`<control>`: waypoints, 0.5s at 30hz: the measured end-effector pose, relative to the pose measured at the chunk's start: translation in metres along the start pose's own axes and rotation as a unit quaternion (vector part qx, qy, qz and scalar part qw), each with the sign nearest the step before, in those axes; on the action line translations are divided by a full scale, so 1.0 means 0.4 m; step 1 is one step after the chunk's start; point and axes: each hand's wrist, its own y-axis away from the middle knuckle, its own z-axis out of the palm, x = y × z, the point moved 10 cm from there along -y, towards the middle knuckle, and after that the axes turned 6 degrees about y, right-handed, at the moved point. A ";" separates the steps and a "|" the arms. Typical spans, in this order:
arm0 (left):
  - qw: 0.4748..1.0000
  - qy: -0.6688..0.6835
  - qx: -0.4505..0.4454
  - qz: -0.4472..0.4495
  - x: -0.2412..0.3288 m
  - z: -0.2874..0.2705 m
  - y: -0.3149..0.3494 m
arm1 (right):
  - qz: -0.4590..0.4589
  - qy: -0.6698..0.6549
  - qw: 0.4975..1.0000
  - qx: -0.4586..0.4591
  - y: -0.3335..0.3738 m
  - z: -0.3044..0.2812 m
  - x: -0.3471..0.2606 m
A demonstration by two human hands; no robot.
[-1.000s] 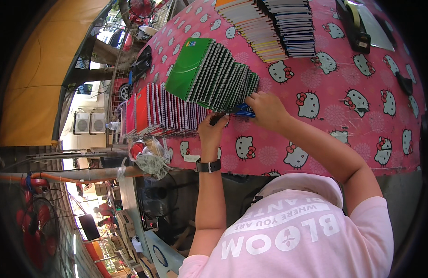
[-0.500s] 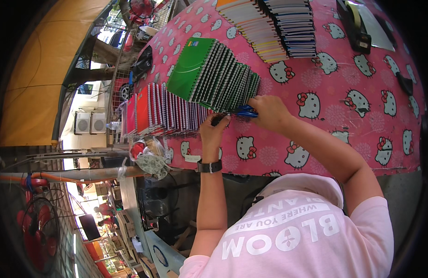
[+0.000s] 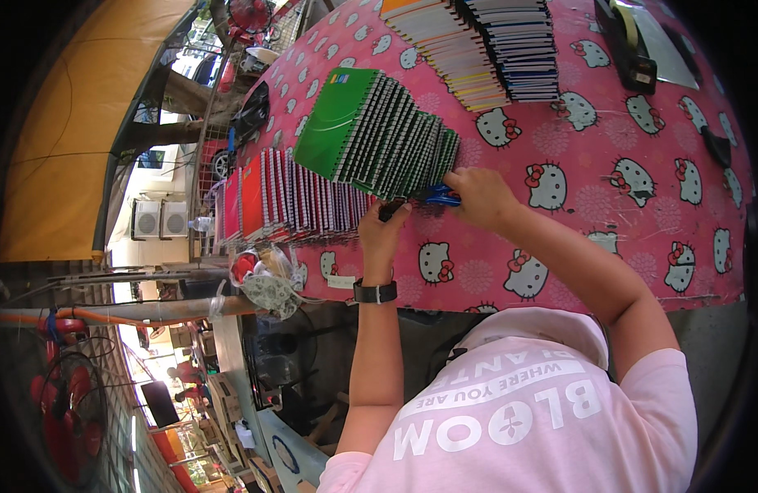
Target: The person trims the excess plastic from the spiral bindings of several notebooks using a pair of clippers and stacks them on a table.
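Observation:
A fanned stack of green spiral notebooks (image 3: 334, 123) lies on the pink table, its wire coils showing. At the near edge of this stack is my left hand (image 3: 384, 230), thumb and forefinger closed at the coil ends; what they pinch is too small to make out. My right hand (image 3: 483, 197), just right of the stack's near corner, grips a small blue-handled tool (image 3: 441, 195). The tool points toward my left fingertips; its tip is hidden against the notebooks, and I cannot tell its exact kind.
Red-covered spiral notebooks (image 3: 252, 197) lie in a row left of the green ones. Farther off are stacks of yellow-edged notebooks (image 3: 457, 57) and blue-edged notebooks (image 3: 523, 53). A black tape dispenser (image 3: 638, 74) stands far right. A clear plastic bag (image 3: 271, 279) hangs at the table's near left edge.
Both hands have shifted slightly to the right, with the blue-handled tool still in the right one. The notebooks stay nearly where they were.

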 end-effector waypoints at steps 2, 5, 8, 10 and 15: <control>1.000 0.000 0.003 0.021 -0.005 -0.005 -0.003 | 0.020 -0.020 0.999 -0.014 0.008 0.006 0.016; 0.999 0.015 0.005 0.043 -0.014 -0.006 0.000 | 0.010 -0.001 1.000 0.029 0.022 -0.012 0.019; 0.996 0.028 0.010 0.087 -0.009 0.002 0.005 | -0.030 0.077 0.993 0.088 0.031 -0.023 -0.006; 0.995 0.021 0.016 0.093 -0.010 -0.001 0.003 | -0.024 0.098 0.991 0.087 0.026 -0.019 -0.013; 0.999 0.019 0.004 0.034 -0.024 0.006 -0.002 | 0.009 0.023 0.999 -0.034 0.004 0.035 0.007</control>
